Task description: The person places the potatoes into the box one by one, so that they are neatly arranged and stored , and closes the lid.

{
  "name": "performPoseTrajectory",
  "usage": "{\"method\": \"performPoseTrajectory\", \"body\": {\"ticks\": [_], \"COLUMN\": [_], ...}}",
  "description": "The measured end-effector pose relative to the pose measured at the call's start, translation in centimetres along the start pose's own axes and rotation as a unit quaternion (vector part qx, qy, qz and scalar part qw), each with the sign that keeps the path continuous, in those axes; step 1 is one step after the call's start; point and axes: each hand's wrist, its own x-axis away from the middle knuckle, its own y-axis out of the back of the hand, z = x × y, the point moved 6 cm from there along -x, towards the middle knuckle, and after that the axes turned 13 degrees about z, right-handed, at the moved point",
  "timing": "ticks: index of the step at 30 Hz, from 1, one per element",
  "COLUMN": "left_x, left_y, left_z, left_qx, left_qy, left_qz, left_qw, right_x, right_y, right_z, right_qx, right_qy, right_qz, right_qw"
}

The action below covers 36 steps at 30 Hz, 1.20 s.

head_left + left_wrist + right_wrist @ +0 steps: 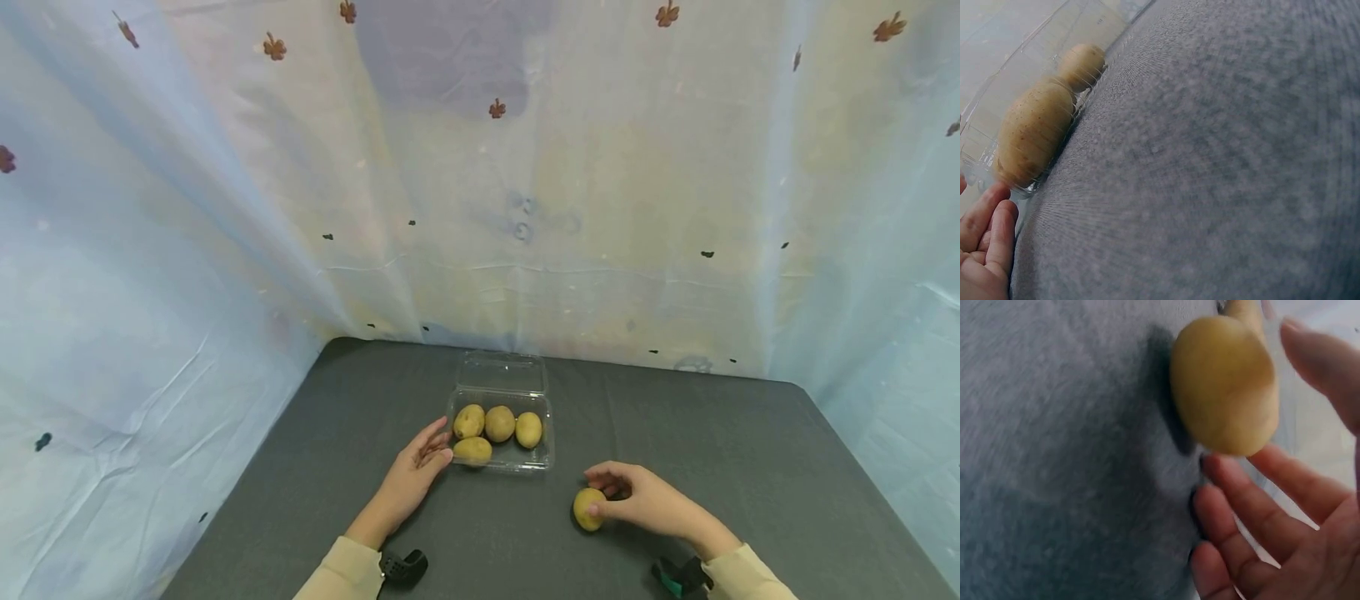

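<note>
Nearest, the right hand [645, 498] curls over a loose potato [588, 508] on the grey table [750, 450], to the right of and nearer than the box. In the right wrist view the fingers [1254, 506] and thumb bend round the potato but look slack, touching or almost touching it; whether they already pinch it cannot be told. The potato seems to rest on the cloth, not lifted.

By the look of it, the step in hand is taking up this last loose potato. The next move would call for a firm grip, a lift, and a carry left and farther to the box, into the near-right space that looks free.

A little farther, the left hand [420, 467] lies with fingers fairly straight, their tips at the near-left corner of the clear box [543, 454], as if steadying it. Four potatoes [498, 423] sit inside.

The open lid [501, 372] behind is transparent and hard to trace. The left wrist view shows only two potatoes, blurred through plastic. Both wrist cameras are cut off at the near edge.
</note>
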Motion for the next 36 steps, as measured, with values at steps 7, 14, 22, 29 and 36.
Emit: {"method": "performPoseTrajectory", "body": {"ticks": [7,14,22,29,36], "left_x": [-0.1,0.0,0.0,0.0,-0.6], "left_y": [0.1,0.3,0.4,0.3,0.3], "left_z": [0.0,-0.3,-0.5,-0.4,1.8], "left_qx": [-0.001,-0.007,-0.005,-0.008,-0.004], "left_qy": [0.001,0.004,-0.004,0.005,0.003], "left_qz": [-0.004,-0.002,-0.001,-0.006,-0.017], "left_qw": [1.0,1.0,1.0,0.9999,0.9998], "right_x": [0.2,-0.2,-0.1,0.1,0.4], "right_y": [0.3,0.1,-0.1,-0.5,-0.9], "right_z": [-1.9,-2.9,-2.8,-2.8,-3.0], "right_qx": [-0.081,-0.097,-0.085,-0.085,-0.086], "right_qy": [0.028,0.036,0.035,0.04,0.022], "right_qz": [0.082,0.1,0.074,0.075,0.066], "right_qw": [0.9929,0.9897,0.9929,0.9928,0.9939]}}
